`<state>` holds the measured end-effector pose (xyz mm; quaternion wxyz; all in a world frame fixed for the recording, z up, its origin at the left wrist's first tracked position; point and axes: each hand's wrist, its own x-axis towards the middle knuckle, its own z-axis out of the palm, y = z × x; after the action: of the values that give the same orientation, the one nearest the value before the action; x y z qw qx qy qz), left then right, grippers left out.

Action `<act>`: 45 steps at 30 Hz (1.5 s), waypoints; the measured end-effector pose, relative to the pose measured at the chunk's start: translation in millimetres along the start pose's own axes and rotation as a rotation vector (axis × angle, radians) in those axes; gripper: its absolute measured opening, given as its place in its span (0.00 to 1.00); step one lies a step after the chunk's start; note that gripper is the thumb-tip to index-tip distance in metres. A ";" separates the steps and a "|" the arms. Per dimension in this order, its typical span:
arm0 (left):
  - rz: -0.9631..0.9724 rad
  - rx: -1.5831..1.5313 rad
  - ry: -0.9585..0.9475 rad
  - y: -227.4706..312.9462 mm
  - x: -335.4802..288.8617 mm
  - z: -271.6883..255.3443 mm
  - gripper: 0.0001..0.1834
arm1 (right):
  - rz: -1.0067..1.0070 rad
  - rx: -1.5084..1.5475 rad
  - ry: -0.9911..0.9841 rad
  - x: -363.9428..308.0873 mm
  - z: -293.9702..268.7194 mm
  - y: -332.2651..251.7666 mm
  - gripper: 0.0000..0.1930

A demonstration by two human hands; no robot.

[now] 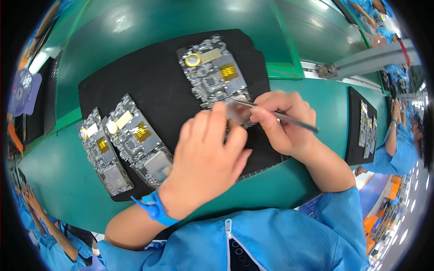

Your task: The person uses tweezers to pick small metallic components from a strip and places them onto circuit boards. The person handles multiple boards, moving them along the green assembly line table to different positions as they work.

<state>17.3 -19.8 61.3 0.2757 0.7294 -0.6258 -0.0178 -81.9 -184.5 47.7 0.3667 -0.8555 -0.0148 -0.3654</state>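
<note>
Left: two circuit boards (pixel 135 135) laid aslant on black mat (pixel 153 77). Left hand (pixel 203 156) bent over near end of third circuit board (pixel 210 81); whether anything is pinched cannot be told. Third circuit board set on mat, long axis run far-left to near-right, coin-shaped part (pixel 193 60) seated toward far end. Tweezers (pixel 296 122) clamped by fingers of right hand (pixel 287 135), tip pointed left

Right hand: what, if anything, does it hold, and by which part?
The right hand holds a slim tool near its middle; both ends stick out.

A purple object (pixel 28 92) sits left, a metal bar (pixel 368 59) right.
</note>
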 end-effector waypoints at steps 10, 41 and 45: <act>0.311 -0.079 -0.238 60.1 18.4 6.8 0.27 | 1.036 0.460 0.314 -58.7 -111.4 -1.5 0.11; 0.393 0.143 -0.080 67.5 -33.3 2.3 0.28 | 0.820 0.608 0.499 -42.9 -54.7 -51.1 0.07; 0.051 0.349 -0.039 26.9 -92.0 -43.6 0.30 | 0.859 0.766 0.385 -14.9 19.4 -78.3 0.07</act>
<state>-10.7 79.9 80.3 0.1330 0.7495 -0.6431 0.0840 -103.9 -111.3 77.5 0.7593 -0.5105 0.2679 -0.3018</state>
